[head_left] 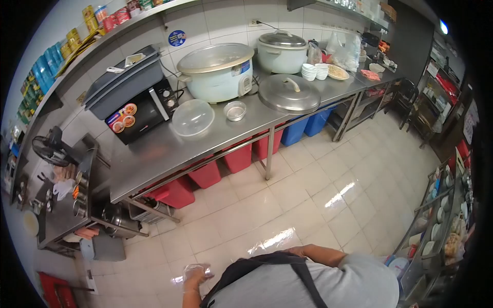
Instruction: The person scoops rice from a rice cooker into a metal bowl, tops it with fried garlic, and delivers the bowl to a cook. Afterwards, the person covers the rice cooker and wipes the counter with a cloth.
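My left hand (195, 274) is low in the head view, beside my body and over the tiled floor. Clear, loose plastic like a thin glove covers it. Its fingers look loosely bent and apart, and I see nothing held in them. My right arm bends in across my front, where my right hand (295, 250) is mostly hidden behind the dark apron (246, 267); its fingers do not show. Neither hand touches the steel table (205, 149) ahead. On that table are a clear plastic bowl (193, 118), a small metal bowl (235, 111) and a large metal lid (289, 95).
A large uncovered cooker (215, 72) and a lidded one (281, 51) stand at the back. Left of them, grey tubs (123, 82) sit on a black oven (141, 120). Red bins (205, 174) and blue bins (294, 132) are underneath. A dish rack (434, 220) lines the right side.
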A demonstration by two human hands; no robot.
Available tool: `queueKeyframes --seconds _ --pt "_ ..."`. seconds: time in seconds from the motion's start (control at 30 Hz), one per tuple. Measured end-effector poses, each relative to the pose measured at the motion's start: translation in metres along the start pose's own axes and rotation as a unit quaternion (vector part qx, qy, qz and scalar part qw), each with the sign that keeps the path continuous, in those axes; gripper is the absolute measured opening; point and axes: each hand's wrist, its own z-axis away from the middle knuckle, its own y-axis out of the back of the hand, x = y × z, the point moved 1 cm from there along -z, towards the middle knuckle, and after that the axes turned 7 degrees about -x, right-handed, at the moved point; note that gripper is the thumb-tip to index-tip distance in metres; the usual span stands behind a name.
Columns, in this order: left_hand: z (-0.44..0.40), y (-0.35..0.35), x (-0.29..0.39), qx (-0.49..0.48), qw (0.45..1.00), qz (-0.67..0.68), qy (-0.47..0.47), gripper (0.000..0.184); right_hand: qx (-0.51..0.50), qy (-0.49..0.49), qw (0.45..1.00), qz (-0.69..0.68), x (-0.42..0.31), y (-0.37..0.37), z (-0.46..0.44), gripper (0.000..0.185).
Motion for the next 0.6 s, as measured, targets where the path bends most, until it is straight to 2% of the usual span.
queueKeyframes --seconds 0.03,0.07,0.1,0.13,0.17,0.2,0.27,0.37,0.43,0.47,0.53,0.57,0.6 --pt "-0.010 0.011 0.001 -0.011 0.992 0.127 -0.023 0.062 0.045 0.018 0.996 -0.079 -0.011 0.011 0.010 0.079" --pt "-0.022 0.031 0.007 -0.024 0.966 0.251 -0.048 0.063 0.082 -0.032 0.963 -0.256 -0.021 0.020 0.021 0.074" --pt "-0.034 0.058 0.017 -0.041 0.926 0.368 -0.075 0.063 0.126 -0.050 0.959 -0.248 -0.024 0.033 0.022 0.072" --pt "-0.018 0.109 0.047 0.056 0.908 0.403 -0.103 0.069 0.176 -0.070 0.952 -0.240 -0.027 0.049 0.022 0.070" --pt "-0.034 0.131 0.059 0.082 0.834 0.532 -0.117 0.069 0.230 -0.091 0.941 -0.232 -0.031 0.067 0.020 0.068" --pt "-0.055 0.152 0.071 0.098 0.744 0.648 -0.127 0.068 0.266 -0.057 0.930 -0.246 -0.041 0.089 0.018 0.066" --pt "-0.086 0.208 0.100 0.088 0.644 0.738 -0.183 0.070 0.315 0.012 0.914 -0.255 -0.084 0.154 0.015 0.063" --pt "-0.111 0.306 0.143 0.019 0.638 0.688 -0.346 0.073 0.361 0.128 0.895 -0.227 -0.162 0.268 0.014 0.064" --pt "-0.137 0.361 0.160 -0.060 0.613 0.636 -0.466 0.076 0.361 0.190 0.890 -0.204 -0.195 0.336 0.009 0.069" --pt "-0.156 0.379 0.163 -0.080 0.582 0.630 -0.508 0.081 0.356 0.225 0.880 -0.219 -0.207 0.365 0.006 0.063" --pt "-0.163 0.420 0.189 -0.020 0.522 0.669 -0.529 0.070 0.334 0.290 0.861 -0.250 -0.222 0.417 -0.003 0.052" --pt "-0.163 0.438 0.196 0.010 0.485 0.693 -0.533 0.068 0.323 0.261 0.876 -0.245 -0.223 0.445 -0.007 0.045" --pt "-0.170 0.456 0.197 0.009 0.492 0.688 -0.533 0.066 0.308 0.228 0.892 -0.240 -0.222 0.470 -0.008 0.037"
